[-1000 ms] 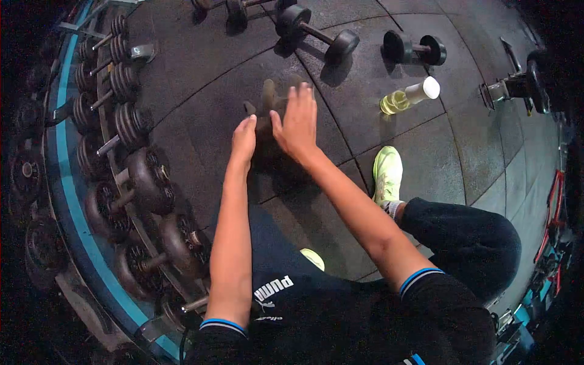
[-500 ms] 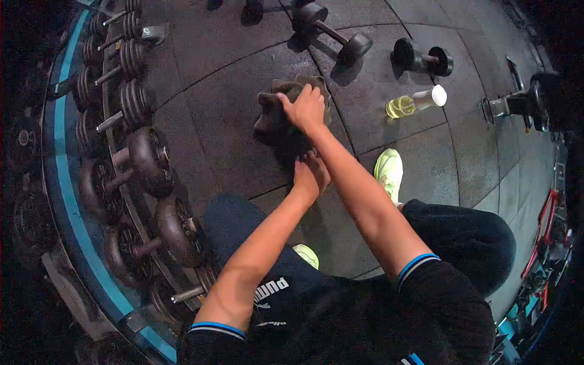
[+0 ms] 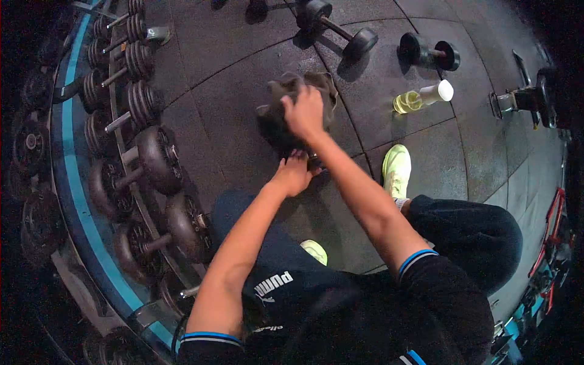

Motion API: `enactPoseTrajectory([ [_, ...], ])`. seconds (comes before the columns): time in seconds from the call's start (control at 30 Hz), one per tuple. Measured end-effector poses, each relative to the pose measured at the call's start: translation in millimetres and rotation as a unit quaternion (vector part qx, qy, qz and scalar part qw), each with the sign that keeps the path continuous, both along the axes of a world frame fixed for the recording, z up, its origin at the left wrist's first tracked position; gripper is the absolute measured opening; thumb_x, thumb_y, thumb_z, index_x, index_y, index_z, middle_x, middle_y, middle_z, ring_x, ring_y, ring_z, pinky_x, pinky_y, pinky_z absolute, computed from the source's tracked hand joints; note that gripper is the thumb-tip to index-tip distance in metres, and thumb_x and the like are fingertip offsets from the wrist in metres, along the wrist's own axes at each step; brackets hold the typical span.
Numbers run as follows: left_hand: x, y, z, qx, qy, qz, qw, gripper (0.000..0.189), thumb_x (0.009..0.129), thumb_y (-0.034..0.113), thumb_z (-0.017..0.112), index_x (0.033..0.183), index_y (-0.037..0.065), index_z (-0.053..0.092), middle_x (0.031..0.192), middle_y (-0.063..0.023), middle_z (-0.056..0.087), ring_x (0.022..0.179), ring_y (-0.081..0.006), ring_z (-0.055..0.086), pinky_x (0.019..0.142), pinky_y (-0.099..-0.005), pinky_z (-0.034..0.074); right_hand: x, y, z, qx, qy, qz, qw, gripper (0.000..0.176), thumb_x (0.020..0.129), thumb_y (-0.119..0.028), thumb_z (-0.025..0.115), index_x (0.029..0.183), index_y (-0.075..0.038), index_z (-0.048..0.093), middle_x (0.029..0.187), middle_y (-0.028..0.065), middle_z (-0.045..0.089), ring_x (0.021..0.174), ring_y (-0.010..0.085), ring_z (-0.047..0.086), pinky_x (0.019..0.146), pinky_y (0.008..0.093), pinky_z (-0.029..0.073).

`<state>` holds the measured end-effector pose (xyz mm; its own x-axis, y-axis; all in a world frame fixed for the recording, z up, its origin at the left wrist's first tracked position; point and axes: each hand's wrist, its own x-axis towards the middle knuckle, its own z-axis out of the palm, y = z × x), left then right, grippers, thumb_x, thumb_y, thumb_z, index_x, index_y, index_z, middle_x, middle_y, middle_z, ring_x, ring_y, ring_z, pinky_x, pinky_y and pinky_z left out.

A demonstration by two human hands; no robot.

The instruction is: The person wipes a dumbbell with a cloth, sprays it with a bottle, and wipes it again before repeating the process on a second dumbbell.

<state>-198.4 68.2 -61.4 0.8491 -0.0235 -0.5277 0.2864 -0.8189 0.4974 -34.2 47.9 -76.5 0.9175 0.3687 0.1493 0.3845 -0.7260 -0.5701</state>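
Observation:
A dark, crumpled cloth (image 3: 277,115) lies over a dark object above the floor mats, near the middle. My right hand (image 3: 306,112) presses on the cloth from above, its thumb spread and its fingers slightly blurred. Below it, my left hand (image 3: 294,174) touches the near end of the covered dark object, where a small bit of metal shows. Whether the left fingers close round it is hard to see. The clear bottle of yellow liquid with a white top (image 3: 421,97) lies to the right.
A rack of dumbbells (image 3: 159,159) runs down the left, beside a blue stripe (image 3: 71,176). Two dumbbells (image 3: 336,29) (image 3: 429,53) lie on the floor beyond the hands. Gym equipment (image 3: 523,100) stands at the right. My light-coloured shoe (image 3: 396,170) is near the bottle.
My right hand has shifted slightly over the cloth, which is bunched differently. My left hand has moved a little left, its fingers more spread. The whole view has shifted slightly.

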Motion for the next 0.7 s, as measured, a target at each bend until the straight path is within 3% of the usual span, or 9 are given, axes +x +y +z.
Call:
enactPoseTrajectory([
  [0.1,-4.9,8.9,-16.7,0.003,0.086,-0.006,0.996,0.070,0.103,0.049,0.045,0.146,-0.005,0.034,0.153,-0.0281,0.037,0.148,-0.0431,0.026,0.117,-0.0616,0.025,-18.6,-5.1,-3.7,0.036,-0.096,0.086,0.991,0.070,0.093,-0.045,0.064,0.141,0.004,0.047,0.136,0.0290,0.052,0.135,0.0432,0.043,0.113,0.0490,0.034],
  [0.2,-10.2,18.6,19.9,-0.009,0.078,0.022,0.997,0.063,0.102,0.043,0.051,0.145,-0.001,0.038,0.150,-0.0328,0.038,0.145,-0.0463,0.031,0.114,-0.0636,0.027,16.5,-17.3,-27.3,0.195,0.191,0.039,0.961,0.065,0.100,-0.046,0.051,0.138,0.006,0.048,0.138,0.0299,0.051,0.128,0.0445,0.049,0.109,0.0485,0.037],
  [0.27,-16.7,30.5,22.4,0.007,0.087,0.001,0.996,0.057,0.102,0.044,0.050,0.145,0.007,0.043,0.154,-0.0231,0.039,0.146,-0.0440,0.029,0.115,-0.0627,0.027,46.6,-19.1,-76.7,0.203,0.331,0.090,0.917,0.062,0.103,-0.046,0.045,0.135,0.007,0.050,0.136,0.0319,0.052,0.126,0.0455,0.051,0.107,0.0477,0.040],
  [0.3,-21.0,36.3,23.0,0.026,0.080,-0.014,0.996,0.057,0.102,0.045,0.049,0.145,0.008,0.044,0.155,-0.0204,0.039,0.147,-0.0432,0.029,0.115,-0.0623,0.027,48.1,-11.4,-100.4,0.152,0.289,0.092,0.941,0.055,0.101,-0.043,0.050,0.131,0.003,0.054,0.132,0.0316,0.055,0.124,0.0470,0.051,0.105,0.0500,0.040],
  [0.4,-30.1,53.0,20.4,0.050,0.076,-0.049,0.995,0.059,0.101,0.049,0.049,0.146,0.012,0.045,0.154,-0.0136,0.043,0.148,-0.0394,0.029,0.116,-0.0615,0.026,-8.3,9.1,-35.4,0.196,0.123,0.018,0.973,0.051,0.099,-0.041,0.055,0.131,-0.001,0.056,0.132,0.0292,0.054,0.128,0.0453,0.049,0.107,0.0500,0.038],
  [0.47,-28.7,62.4,30.6,0.048,0.119,-0.063,0.990,0.060,0.101,0.050,0.048,0.147,0.011,0.046,0.153,-0.0117,0.045,0.149,-0.0376,0.026,0.116,-0.0648,0.024,-36.6,9.5,-7.8,0.123,-0.065,0.091,0.986,0.050,0.097,-0.040,0.060,0.131,-0.003,0.056,0.134,0.0262,0.052,0.129,0.0430,0.046,0.109,0.0493,0.037],
  [0.6,-23.9,69.8,-3.3,-0.168,0.133,0.116,0.970,0.076,0.092,0.054,0.062,0.145,0.001,0.048,0.145,-0.0224,0.052,0.139,-0.0370,0.044,0.115,-0.0467,0.034,-24.5,13.5,-22.7,0.170,0.040,0.130,0.976,0.064,0.090,-0.051,0.066,0.131,-0.002,0.055,0.132,0.0242,0.052,0.127,0.0411,0.046,0.110,0.0477,0.037],
  [0.63,2.2,58.0,28.4,-0.300,0.146,0.170,0.927,0.078,0.093,0.054,0.062,0.137,-0.008,0.051,0.139,-0.0209,0.056,0.128,-0.0260,0.052,0.110,-0.0341,0.038,-18.6,14.4,-21.4,0.174,0.144,0.119,0.967,0.073,0.089,-0.058,0.065,0.135,-0.001,0.054,0.137,0.0241,0.050,0.132,0.0418,0.044,0.111,0.0464,0.037],
  [0.7,23.9,45.2,-13.6,-0.258,0.191,0.232,0.918,0.066,0.092,0.046,0.062,0.126,-0.011,0.060,0.128,-0.0225,0.062,0.119,-0.0266,0.058,0.107,-0.0360,0.041,-15.6,18.0,-19.0,0.141,0.189,0.096,0.967,0.075,0.090,-0.061,0.061,0.133,0.001,0.056,0.135,0.0254,0.053,0.130,0.0417,0.047,0.109,0.0456,0.038],
])
